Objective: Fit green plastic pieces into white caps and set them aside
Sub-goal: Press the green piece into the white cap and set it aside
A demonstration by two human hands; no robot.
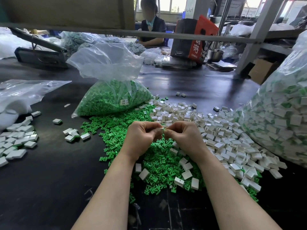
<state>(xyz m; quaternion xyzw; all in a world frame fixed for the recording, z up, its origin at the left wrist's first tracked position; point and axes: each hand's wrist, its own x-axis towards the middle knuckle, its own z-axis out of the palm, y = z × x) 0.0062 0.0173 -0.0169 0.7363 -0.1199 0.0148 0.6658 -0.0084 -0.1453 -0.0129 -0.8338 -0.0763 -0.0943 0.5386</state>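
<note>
My left hand (142, 138) and my right hand (183, 138) meet fingertip to fingertip above the table's middle. The left hand pinches a small white cap (160, 130); the right pinches a green piece (164, 129) whose tip just shows at the cap's mouth. Under both hands spreads a heap of loose green pieces (156, 161). A pile of empty white caps (221, 140) lies to the right. Finished caps with green inside (18, 141) lie in a pile at the left edge, and a few more (73, 134) sit nearer the centre.
An open clear bag of green pieces (114, 97) stands behind the heap. A big clear bag of white and green parts (280, 120) fills the right side. White plastic bags (15, 95) lie at far left. A person (152, 29) sits across the dark table (49, 188).
</note>
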